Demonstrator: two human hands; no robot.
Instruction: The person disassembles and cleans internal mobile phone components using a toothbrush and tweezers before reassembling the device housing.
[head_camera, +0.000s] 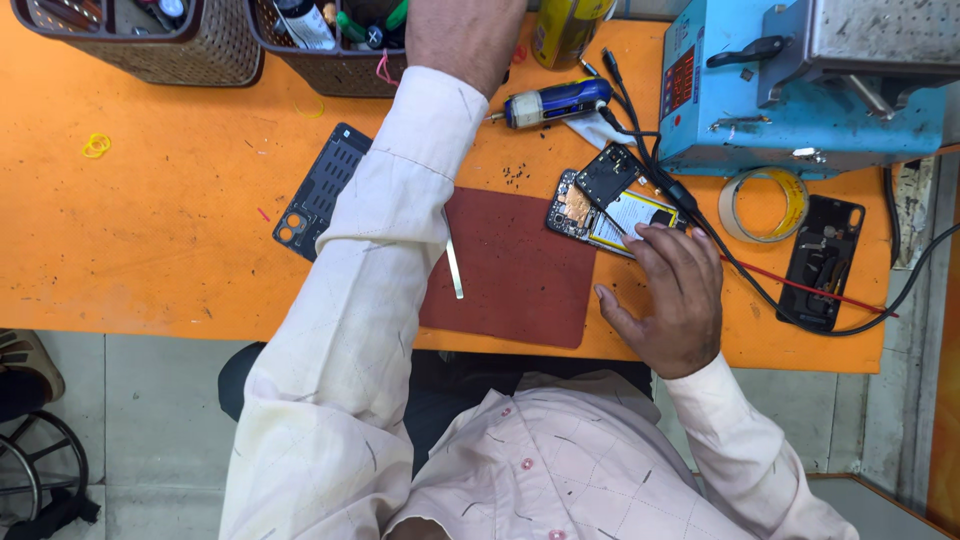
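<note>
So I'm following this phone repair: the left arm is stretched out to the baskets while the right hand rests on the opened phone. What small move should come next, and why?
Probably keep the right hand pressing the opened phone flat. Its fingertips rest on the phone's edge, a cable runs across it and could tug it, and the left hand is away at the basket, its grip hidden.

opened phone (608, 208) | back off, innards bared | flat on orange bench, tilted | apparently cabled

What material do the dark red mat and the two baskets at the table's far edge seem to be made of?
The dark red mat looks like rubber or silicone: matte, flat, with rounded corners. The two baskets seem woven, perhaps plastic or cane: a fine weave under a dark smooth rim. The left hand reaches into one.
</note>
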